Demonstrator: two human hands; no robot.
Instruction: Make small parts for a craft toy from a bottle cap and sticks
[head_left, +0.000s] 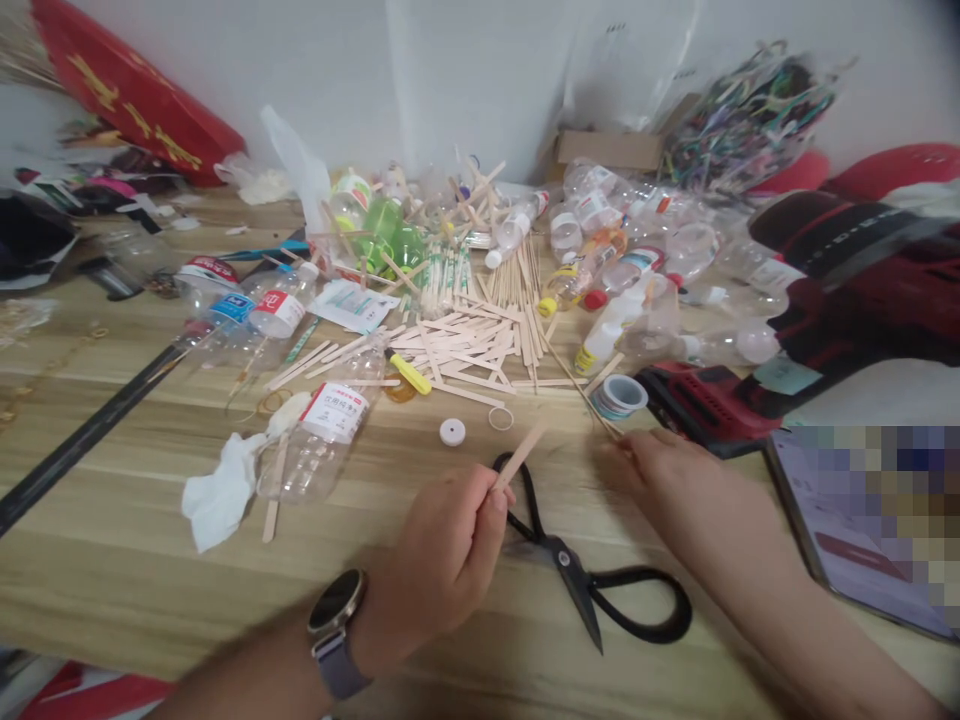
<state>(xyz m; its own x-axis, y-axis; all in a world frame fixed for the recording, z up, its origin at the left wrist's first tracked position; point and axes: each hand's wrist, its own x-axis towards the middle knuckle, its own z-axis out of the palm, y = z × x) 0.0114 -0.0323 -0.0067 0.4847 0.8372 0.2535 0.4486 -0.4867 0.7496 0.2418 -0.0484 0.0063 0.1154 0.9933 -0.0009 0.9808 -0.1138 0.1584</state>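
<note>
My left hand (454, 540) is closed on a flat wooden craft stick (523, 452), which sticks up between thumb and forefinger. My right hand (667, 490), a little blurred, has its fingers pinched at the near end of a thin bamboo skewer (577, 380). Between the hands, black-handled scissors (564, 560) lie spread on the table, the upper handle partly behind my left hand. Beyond them are a white bottle cap (452, 432) and a pale ring (501, 418). A roll of tape (619, 395) sits just past my right fingertips.
Craft sticks (465, 345) are heaped mid-table, with several plastic bottles (660, 250) behind on the right. A labelled clear bottle (330, 430) and crumpled tissue (221, 490) lie left. A red-black power drill (847, 290) and a tablet (862, 540) occupy the right side.
</note>
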